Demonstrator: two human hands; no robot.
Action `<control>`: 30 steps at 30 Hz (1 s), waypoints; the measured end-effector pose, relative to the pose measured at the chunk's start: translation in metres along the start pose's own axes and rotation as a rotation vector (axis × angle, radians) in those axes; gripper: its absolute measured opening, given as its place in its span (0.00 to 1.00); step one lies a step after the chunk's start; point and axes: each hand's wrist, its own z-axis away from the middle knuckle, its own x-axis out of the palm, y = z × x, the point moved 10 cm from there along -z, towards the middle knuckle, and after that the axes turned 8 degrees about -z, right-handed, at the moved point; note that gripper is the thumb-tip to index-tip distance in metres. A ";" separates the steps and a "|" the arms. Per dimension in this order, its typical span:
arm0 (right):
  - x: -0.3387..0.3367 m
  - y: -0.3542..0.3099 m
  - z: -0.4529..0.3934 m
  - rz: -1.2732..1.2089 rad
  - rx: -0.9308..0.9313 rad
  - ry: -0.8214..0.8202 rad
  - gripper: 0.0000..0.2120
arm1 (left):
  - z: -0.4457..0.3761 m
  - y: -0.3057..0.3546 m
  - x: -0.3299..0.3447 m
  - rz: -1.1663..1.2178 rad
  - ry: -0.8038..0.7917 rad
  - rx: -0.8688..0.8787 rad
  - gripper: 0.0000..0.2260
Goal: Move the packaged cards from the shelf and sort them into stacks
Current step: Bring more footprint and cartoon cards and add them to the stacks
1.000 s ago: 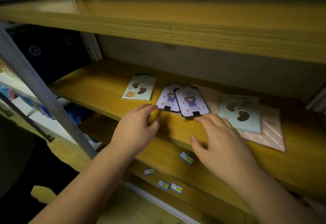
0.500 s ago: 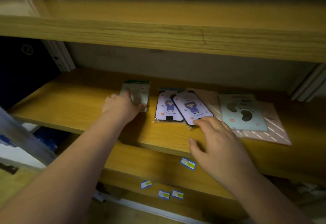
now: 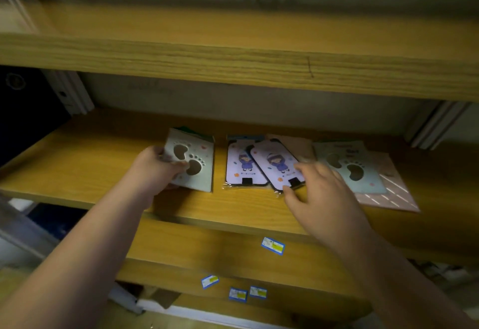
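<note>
Blue-edged price labels (image 3: pixel 273 245) on lower shelf fronts, wooden shelf (image 3: pixel 77 162), left hand (image 3: pixel 153 170) fingers gripping pale footprint-patterned card pack (image 3: pixel 197 162) tilted, long axis front-to-back, right hand (image 3: pixel 321 193) fingers spread, touching overlapping purple cartoon-figure card packs (image 3: pixel 274 162), angled leftward, second footprint pack (image 3: pixel 347 165) over pink striped packet (image 3: pixel 388 193).

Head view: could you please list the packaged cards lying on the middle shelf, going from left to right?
Footprint card pack gripped by the left hand → two purple girl cards, overlapping, the right hand touching the righthand one → pale blue footprint card → pink striped pack beneath it.
</note>
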 end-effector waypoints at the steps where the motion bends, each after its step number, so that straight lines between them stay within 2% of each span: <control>1: 0.001 0.004 -0.006 0.017 0.026 -0.005 0.25 | 0.002 -0.002 0.000 0.057 -0.015 -0.012 0.25; 3: 0.009 0.010 -0.018 0.074 0.080 -0.051 0.29 | 0.006 -0.005 -0.004 0.147 -0.018 -0.015 0.26; 7: 0.023 0.012 -0.031 0.196 0.149 -0.132 0.40 | 0.022 -0.006 -0.009 0.237 -0.014 0.045 0.21; 10: 0.022 0.017 -0.041 0.129 0.223 -0.137 0.45 | 0.035 -0.009 -0.005 0.355 -0.029 0.056 0.16; 12: 0.023 0.021 -0.047 -0.009 0.279 -0.182 0.43 | 0.041 -0.011 0.002 0.410 -0.040 0.043 0.17; 14: 0.026 0.022 -0.050 -0.141 0.307 -0.228 0.32 | 0.045 -0.012 0.011 0.438 -0.054 0.024 0.18; 16: 0.032 0.026 -0.048 -0.244 0.349 -0.274 0.26 | 0.046 -0.011 0.021 0.464 -0.073 0.022 0.19; 18: 0.035 0.026 -0.046 -0.267 0.365 -0.284 0.27 | 0.047 -0.009 0.030 0.471 -0.091 0.026 0.20; 25: 0.017 0.013 -0.032 -0.112 0.313 -0.193 0.36 | 0.069 0.003 0.043 0.497 -0.079 0.030 0.20; 28: 0.020 0.011 -0.027 -0.233 0.309 -0.228 0.38 | 0.080 0.008 0.044 0.509 -0.063 0.039 0.20; 30: 0.023 0.016 -0.021 -0.396 0.362 -0.253 0.35 | 0.088 0.012 0.044 0.523 -0.047 0.042 0.20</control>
